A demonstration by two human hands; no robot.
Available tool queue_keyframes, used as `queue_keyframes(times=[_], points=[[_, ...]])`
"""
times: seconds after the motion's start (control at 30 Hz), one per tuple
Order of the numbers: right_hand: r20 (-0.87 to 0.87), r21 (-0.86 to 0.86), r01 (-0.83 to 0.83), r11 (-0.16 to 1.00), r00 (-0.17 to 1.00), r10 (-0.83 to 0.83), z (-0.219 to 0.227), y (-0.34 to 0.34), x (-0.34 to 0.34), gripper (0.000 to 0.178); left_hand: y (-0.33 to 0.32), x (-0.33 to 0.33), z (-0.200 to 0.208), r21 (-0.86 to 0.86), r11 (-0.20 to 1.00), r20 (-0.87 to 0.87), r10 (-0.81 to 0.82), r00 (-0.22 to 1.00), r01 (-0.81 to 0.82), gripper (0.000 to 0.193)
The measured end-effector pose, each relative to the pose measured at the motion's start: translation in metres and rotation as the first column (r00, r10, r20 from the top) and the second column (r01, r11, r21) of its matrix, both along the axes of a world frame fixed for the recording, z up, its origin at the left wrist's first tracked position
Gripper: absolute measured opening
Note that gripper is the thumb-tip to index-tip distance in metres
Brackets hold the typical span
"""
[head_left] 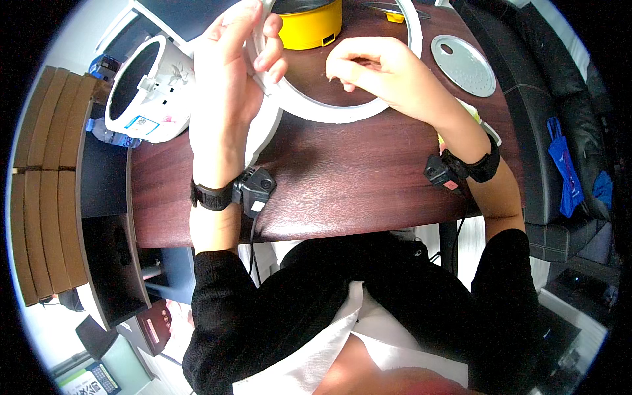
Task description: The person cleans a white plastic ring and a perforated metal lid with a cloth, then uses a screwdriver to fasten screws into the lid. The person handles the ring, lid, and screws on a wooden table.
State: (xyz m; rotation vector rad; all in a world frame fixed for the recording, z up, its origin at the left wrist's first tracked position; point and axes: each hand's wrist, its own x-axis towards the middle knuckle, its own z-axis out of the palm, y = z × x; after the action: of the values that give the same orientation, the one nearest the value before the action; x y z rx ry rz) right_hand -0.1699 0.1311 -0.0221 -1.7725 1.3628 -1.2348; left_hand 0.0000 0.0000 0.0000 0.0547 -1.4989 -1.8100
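My left hand is raised at the far left part of the table, its fingers closed around the side of a large white ring. My right hand hovers over the ring's right side, fingers curled together; whatever is between its fingertips is too small to make out. Through the ring, a round yellow pot with a dark inside shows on the table. A white housing with a flower print lies tilted beside my left hand. Behind my left wrist, part of another round white piece is visible.
A round grey metal plate with a hole lies at the right of the brown table. A yellow-and-white item sits partly hidden behind my right wrist. A plastic bottle and cardboard boxes stand left; a black sofa borders the right.
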Motion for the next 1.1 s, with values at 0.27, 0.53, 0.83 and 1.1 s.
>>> queue_keyframes(times=[0.27, 0.53, 0.83, 1.1], points=[[0.089, -0.010, 0.035, 0.999, 0.995, -0.034, -0.009, 0.001, 0.005, 0.014, -0.001, -0.001, 0.000, 0.016, 1.000, 0.025, 0.011, 1.000, -0.011, 0.022], [0.219, 0.007, 0.013, 1.000, 0.976, -0.014, -0.011, 0.002, 0.013, 0.017, -0.004, -0.005, -0.005, 0.008, 1.000, 0.027, 0.008, 1.000, -0.008, 0.021], [0.304, -0.018, 0.024, 1.000, 0.953, -0.018, -0.020, -0.004, 0.021, 0.019, -0.001, -0.007, -0.011, 0.115, 0.992, 0.017, 0.054, 0.998, -0.056, 0.016], [0.187, 0.015, 0.028, 0.999, 0.982, -0.030, -0.010, 0.003, 0.017, 0.018, 0.002, -0.003, -0.007, 0.121, 0.991, 0.034, 0.049, 0.998, -0.052, 0.018]])
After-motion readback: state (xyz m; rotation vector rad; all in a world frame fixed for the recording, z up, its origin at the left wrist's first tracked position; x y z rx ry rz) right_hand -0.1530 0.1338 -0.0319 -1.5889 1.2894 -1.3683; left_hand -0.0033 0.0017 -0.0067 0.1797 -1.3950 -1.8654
